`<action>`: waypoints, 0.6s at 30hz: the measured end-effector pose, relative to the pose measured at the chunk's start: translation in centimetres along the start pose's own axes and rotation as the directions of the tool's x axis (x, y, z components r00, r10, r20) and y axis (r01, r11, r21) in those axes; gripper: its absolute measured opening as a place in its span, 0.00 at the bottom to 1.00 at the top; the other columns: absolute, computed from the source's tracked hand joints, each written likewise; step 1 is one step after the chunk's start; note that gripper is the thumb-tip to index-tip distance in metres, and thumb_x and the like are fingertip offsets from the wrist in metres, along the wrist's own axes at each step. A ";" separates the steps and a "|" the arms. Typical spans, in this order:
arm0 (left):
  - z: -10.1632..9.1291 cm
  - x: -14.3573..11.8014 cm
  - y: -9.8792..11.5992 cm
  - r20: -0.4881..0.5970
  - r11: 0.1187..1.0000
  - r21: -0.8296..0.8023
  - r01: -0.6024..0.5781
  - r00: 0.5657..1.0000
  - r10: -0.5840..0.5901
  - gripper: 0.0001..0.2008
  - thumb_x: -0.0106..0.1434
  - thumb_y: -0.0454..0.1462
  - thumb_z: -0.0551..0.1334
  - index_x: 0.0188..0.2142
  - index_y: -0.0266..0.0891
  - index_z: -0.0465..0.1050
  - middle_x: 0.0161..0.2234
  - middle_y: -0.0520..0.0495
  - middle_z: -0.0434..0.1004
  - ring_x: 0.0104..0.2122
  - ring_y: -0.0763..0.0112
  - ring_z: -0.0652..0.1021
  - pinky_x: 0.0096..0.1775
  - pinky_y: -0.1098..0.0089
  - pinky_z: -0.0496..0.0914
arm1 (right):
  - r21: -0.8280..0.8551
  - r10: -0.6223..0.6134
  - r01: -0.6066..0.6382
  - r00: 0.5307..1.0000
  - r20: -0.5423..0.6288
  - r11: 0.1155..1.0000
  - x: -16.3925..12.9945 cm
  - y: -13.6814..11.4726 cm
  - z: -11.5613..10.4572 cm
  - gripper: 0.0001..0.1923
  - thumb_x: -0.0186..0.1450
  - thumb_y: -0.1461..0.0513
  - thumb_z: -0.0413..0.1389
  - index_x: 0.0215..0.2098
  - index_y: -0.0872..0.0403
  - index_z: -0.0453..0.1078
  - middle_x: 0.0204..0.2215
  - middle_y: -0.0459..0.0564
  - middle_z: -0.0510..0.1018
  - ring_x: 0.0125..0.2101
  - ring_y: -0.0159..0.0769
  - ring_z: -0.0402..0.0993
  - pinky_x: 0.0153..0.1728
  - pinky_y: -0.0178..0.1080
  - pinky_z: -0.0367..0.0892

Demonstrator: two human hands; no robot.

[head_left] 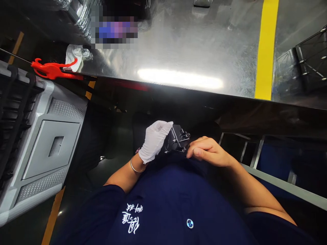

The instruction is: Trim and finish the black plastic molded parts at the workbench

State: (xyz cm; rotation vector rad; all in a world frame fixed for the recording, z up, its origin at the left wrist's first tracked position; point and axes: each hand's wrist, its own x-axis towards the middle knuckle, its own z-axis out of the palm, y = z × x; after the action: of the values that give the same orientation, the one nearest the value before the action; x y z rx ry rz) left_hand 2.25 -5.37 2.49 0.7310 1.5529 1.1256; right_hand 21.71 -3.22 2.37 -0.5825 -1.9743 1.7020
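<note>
My gloved left hand (155,140) was wrapped tight around a black metal part (177,139), held at my chest below the shiny table (194,54) edge. My bare right hand (206,152) pinched its near edge, fingers curled together.

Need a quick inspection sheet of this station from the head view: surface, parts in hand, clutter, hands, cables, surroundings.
Surface: shiny metal table, yellow stripe across it.
Job's things: dark metal part held below the table edge.
Clutter: red clamp and white cloth at the table's left end.
Hands: left hand, white-gloved, grips the part; right hand, bare, fingertips at the part.
Cables: nothing seen.
Surroundings: grey crate at left, black frame at right.
</note>
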 end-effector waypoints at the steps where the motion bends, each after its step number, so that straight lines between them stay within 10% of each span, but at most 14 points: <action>1: 0.0 0.1 0.0 -0.010 1.000 -0.002 -0.010 1.000 0.010 0.15 0.54 0.46 0.66 0.22 0.37 0.69 0.21 0.55 0.67 0.24 0.77 0.66 0.29 0.73 0.63 | -0.034 -0.044 0.042 0.997 -0.061 0.999 0.1 0.1 0.1 0.19 0.71 0.55 0.46 0.30 0.57 0.72 0.17 0.44 0.68 0.18 0.27 0.63 0.21 0.31 0.59; 8: -0.3 0.2 -0.3 -0.037 1.000 0.012 -0.023 0.999 0.023 0.15 0.55 0.47 0.65 0.24 0.37 0.70 0.23 0.54 0.70 0.25 0.76 0.69 0.29 0.74 0.64 | -0.590 -0.282 0.092 0.929 -0.238 0.802 0.7 1.1 1.3 0.19 0.64 0.49 0.55 0.26 0.55 0.68 0.16 0.44 0.65 0.19 0.29 0.61 0.21 0.34 0.56; 15: -0.3 0.5 -0.6 -0.052 0.999 0.020 -0.032 0.998 0.033 0.15 0.56 0.46 0.63 0.23 0.37 0.68 0.22 0.55 0.68 0.25 0.77 0.67 0.29 0.74 0.63 | -0.580 -0.304 0.129 0.928 -0.215 0.804 0.9 1.5 1.3 0.19 0.65 0.55 0.57 0.20 0.54 0.64 0.15 0.44 0.67 0.17 0.27 0.62 0.21 0.33 0.57; 18: -0.4 0.8 0.0 0.059 1.000 -0.007 0.031 0.998 -0.030 0.15 0.56 0.46 0.64 0.24 0.37 0.67 0.22 0.55 0.67 0.24 0.77 0.67 0.28 0.74 0.63 | -0.538 -0.260 0.012 0.884 -0.388 0.843 1.2 1.9 1.2 0.15 0.64 0.56 0.57 0.22 0.54 0.67 0.17 0.44 0.71 0.18 0.28 0.65 0.21 0.32 0.60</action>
State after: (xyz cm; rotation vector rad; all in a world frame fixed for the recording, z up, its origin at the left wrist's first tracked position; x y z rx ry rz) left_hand 1.70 -4.79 2.23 0.7266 1.5042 1.0785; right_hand 20.07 -3.13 0.40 -0.8991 -2.0518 0.8139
